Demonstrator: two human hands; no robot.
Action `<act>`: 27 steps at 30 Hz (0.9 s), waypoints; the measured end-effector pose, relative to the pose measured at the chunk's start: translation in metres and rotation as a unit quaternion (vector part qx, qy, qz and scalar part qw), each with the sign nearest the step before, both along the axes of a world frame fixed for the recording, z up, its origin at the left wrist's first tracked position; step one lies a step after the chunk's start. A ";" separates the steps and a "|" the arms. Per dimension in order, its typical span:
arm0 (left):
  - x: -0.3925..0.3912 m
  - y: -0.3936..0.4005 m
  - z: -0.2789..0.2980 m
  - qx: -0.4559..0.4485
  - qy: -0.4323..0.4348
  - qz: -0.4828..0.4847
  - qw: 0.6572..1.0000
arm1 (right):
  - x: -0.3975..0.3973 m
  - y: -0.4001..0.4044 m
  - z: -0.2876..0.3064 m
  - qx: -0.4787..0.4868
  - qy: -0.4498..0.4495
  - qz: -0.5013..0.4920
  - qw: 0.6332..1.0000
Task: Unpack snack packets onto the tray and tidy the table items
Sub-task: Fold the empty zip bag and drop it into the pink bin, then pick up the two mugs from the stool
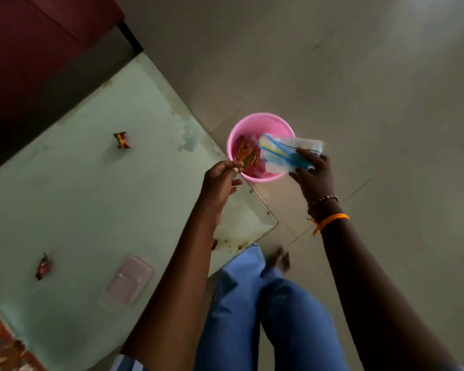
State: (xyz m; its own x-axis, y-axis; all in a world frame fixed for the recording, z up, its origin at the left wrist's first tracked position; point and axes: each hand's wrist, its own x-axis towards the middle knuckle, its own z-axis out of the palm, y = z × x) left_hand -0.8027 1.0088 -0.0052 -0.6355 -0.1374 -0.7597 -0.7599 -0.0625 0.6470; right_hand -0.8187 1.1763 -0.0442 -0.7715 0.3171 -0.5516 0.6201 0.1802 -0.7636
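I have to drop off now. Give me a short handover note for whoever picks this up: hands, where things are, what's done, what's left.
Left hand: pinches something small at the pink bin rim; too small to identify.
Right hand: holds a clear plastic bag over the bin.
Done: an orange-red wrapper lies in the bin.
Left: two wrapped snacks and a clear lid remain on the green table. No tray in view.
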 end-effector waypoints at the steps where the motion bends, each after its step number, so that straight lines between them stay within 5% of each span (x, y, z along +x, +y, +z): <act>1: -0.007 0.003 -0.008 0.002 -0.001 0.003 1.000 | -0.009 -0.004 -0.015 0.024 -0.008 0.036 0.999; 6: -0.033 0.014 -0.047 0.030 0.008 0.065 0.997 | -0.045 -0.024 -0.084 0.047 -0.071 0.211 0.974; 10: -0.039 0.010 -0.070 0.056 0.009 0.109 0.992 | -0.059 -0.025 -0.130 -0.007 -0.208 0.349 0.914; 17: -0.048 0.021 -0.067 0.050 0.010 0.148 0.988 | -0.078 -0.023 -0.115 -0.032 -0.168 0.223 0.960; 27: -0.020 0.004 0.013 0.007 0.050 0.273 0.961 | -0.062 -0.083 0.057 -0.226 -0.114 0.155 0.955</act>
